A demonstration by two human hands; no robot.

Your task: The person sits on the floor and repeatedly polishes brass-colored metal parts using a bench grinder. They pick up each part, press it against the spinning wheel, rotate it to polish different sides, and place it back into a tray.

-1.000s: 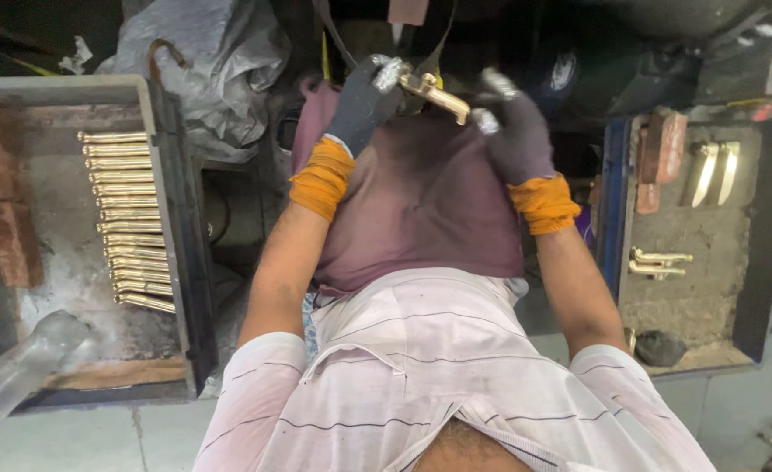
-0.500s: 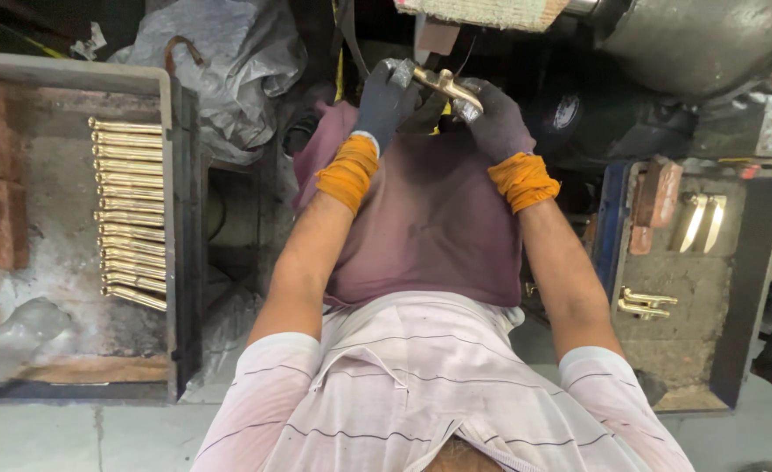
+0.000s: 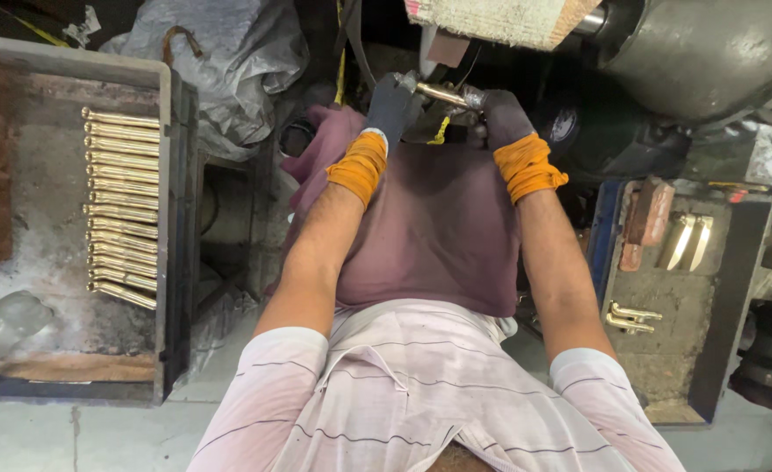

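Your left hand (image 3: 393,103) and right hand (image 3: 501,115), both in dark gloves with orange cuffs, grip the 2 ends of a brass rod (image 3: 443,93). Its long axis runs left to right, just below the buffing wheel (image 3: 500,19) at the far edge. Both sets of fingers are curled tight around the rod; neither hand is nearer. Your forearms stretch forward over the maroon cloth (image 3: 430,236) on your lap.

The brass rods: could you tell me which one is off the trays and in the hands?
The brass rod under the buffing wheel, gripped at each end by the gloved hands; the other rods lie in side trays.
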